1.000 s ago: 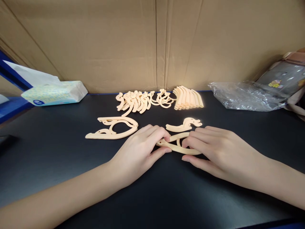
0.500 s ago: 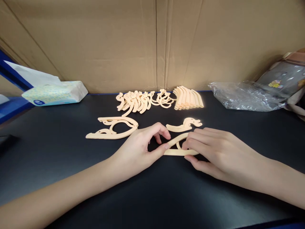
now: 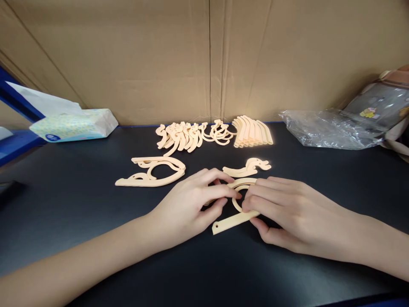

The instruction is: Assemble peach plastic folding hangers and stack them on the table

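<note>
1. Now the left hand (image 3: 188,204) and right hand (image 3: 287,209) both pinch one cream curved plastic piece (image 3: 230,222) in their fingers, on the black worktop (image 3: 96,243).
2. Beyond lie one swan-shaped cream cut-out (image 3: 247,167), one larger arched cut-out (image 3: 150,171) and two heaps of cream parts (image 3: 188,135).

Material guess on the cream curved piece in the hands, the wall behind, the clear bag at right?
The curved piece: likely moulded plastic, possibly thin wood; matte cream, even colour, flat, clean cut-outs, a small hole at one end.
The wall: cardboard, probably corrugated; dull brown, creased, with a vertical seam.
The bag: thin clear plastic film; glossy, crumpled, with bright highlights.
</note>
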Demonstrator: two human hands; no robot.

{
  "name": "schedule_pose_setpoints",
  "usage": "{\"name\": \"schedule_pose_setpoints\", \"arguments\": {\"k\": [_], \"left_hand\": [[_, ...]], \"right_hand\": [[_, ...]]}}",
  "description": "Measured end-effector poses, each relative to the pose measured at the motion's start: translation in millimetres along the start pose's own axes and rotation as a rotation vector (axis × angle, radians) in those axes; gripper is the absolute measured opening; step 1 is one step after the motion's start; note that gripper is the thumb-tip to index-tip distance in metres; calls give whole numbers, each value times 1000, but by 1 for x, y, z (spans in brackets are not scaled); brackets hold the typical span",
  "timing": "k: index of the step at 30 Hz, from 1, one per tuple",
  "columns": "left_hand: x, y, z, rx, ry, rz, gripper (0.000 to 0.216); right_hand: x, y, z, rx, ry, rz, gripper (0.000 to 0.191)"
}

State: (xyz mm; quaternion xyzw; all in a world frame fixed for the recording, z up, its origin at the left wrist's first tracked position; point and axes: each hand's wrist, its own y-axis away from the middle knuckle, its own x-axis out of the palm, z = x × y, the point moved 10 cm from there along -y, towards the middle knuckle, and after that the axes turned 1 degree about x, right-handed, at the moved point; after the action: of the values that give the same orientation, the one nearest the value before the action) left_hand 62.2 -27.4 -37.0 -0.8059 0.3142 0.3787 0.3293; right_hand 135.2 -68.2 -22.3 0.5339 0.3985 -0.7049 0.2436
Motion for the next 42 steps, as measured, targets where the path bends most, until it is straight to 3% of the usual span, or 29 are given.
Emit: {"name": "schedule_pose_setpoints", "arguments": {"k": [8,20,30,34,42], "left_hand": [[2,1,-4,4,-197,10,19],[0,0,5,-98,-272,3,18],[-2,1,0,-68,-340,-23,16],[-2,1,1,-88,-287,-42,21],[-13,0,10,-169,51,-102,14]], "right_hand": [[0,-1,0,-6,39,-2,11],[8,0,8,-36,-33,69,13],[17,-1,22,-73,-73,97,21],[10,-3,24,-62,-109,61,26],[13,-3,19,-71,9,66,24]]}}
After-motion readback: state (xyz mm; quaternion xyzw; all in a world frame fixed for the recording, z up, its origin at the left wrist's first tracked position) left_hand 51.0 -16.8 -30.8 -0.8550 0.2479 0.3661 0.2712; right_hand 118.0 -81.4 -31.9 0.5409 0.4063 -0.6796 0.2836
